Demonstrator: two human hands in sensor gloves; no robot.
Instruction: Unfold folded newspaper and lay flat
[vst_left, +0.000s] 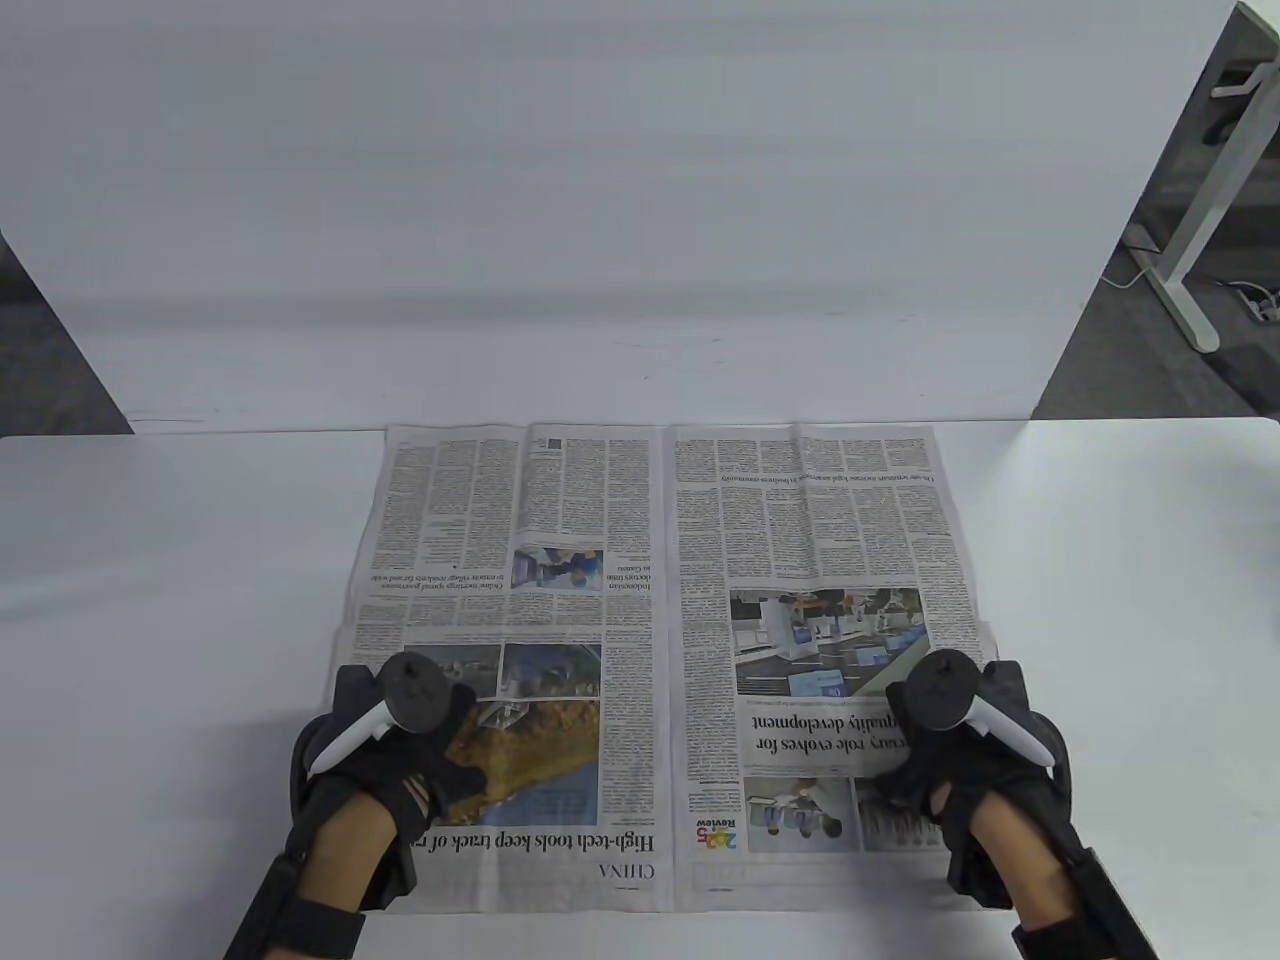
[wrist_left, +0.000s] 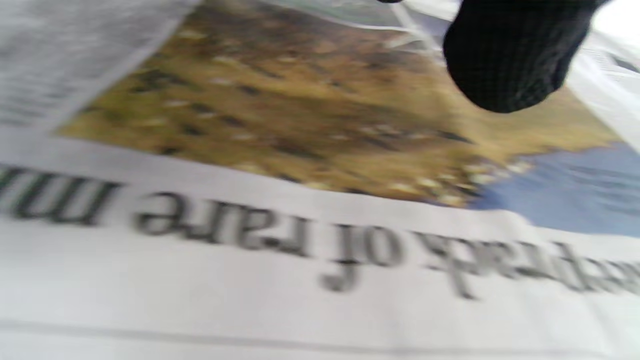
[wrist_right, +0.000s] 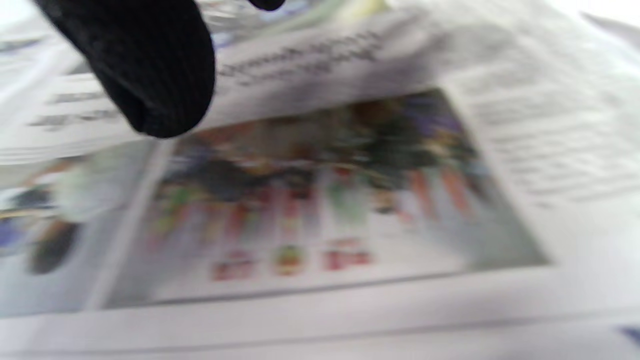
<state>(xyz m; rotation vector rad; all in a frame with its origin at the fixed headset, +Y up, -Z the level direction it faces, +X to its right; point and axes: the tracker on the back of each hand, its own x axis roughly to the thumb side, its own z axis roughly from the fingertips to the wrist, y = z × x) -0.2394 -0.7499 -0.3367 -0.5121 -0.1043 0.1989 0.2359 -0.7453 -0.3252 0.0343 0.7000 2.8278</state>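
- The newspaper (vst_left: 660, 660) is spread open as a two-page sheet on the white table (vst_left: 150, 600), its print upside down to the table camera and its centre fold running away from the near edge.
- The left hand (vst_left: 400, 750) is laid on the paper's near left part, over the brown landscape photo (just above the "High-tech tools" headline).
- The right hand (vst_left: 950, 750) is laid on the paper's near right part, beside the "quality development" headline.
- In the left wrist view a gloved fingertip (wrist_left: 510, 60) is seen over the paper (wrist_left: 300, 260), though contact cannot be told.
- In the right wrist view a fingertip (wrist_right: 150, 70) hangs over a blurred colour photo on the paper (wrist_right: 525, 150).
- Whether either hand's fingers are spread or curled cannot be told; nothing is seen gripped.
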